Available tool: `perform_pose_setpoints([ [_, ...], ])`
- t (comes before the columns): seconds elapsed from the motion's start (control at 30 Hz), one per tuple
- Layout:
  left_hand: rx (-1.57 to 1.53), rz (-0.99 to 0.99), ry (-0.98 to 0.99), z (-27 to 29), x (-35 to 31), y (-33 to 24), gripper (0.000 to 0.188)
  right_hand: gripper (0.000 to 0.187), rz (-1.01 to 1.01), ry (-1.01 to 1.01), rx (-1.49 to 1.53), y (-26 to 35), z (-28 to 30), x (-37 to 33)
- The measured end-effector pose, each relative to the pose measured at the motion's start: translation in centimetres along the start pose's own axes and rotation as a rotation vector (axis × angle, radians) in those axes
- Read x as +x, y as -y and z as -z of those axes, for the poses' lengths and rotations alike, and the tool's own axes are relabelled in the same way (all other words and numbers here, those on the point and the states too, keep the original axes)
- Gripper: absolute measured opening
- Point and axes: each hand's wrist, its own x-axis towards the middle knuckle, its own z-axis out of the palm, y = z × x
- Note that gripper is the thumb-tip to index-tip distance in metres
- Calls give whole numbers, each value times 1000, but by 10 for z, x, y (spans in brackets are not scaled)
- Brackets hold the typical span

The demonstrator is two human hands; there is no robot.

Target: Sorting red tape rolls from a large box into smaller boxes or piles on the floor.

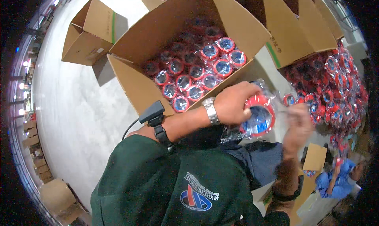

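My left hand (235, 104), with a metal watch on its wrist, is closed on the upper left edge of a red tape roll (271, 119) in clear plastic wrap. Blue and white show through the roll's round middle. On the roll's right side is my right hand (299, 123), blurred by motion; crinkled plastic (278, 101) stretches towards it, but whether its fingers grip the film cannot be made out. Just beyond my left forearm stands an open cardboard box (158, 36) holding many wrapped red rolls (183, 82), their round ends facing up.
A large heap of wrapped red rolls (335, 84) lies at right, beneath a tilted carton (302, 36). Another open carton (89, 32) stands on the pale floor (79, 107) at far left. A person in blue (335, 180) is at lower right, near a small carton (315, 158).
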Motion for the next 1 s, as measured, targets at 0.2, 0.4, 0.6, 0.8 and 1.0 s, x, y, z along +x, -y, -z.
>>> perform_pose_setpoints([
  [0.2, -80, -570, -6, 12, 7, -19, 51, 13, -670, -32, 610, -12, -13, 13],
  [0.4, -87, -607, 104, 26, 11, 2, 48, 8, -1133, 485, 668, -42, -20, 19],
  [0.6, 223, -132, -660, 77, 56, 136, 54, 22, -650, -258, 645, -126, 51, 62],
  [0.8, -400, 817, -1225, 74, 96, 425, 41, 20, -792, -425, 509, -232, 253, -68],
  [1.0, 597, 1129, -269, 7, 110, 536, 48, 45, -917, -483, 704, -265, 308, -200],
])
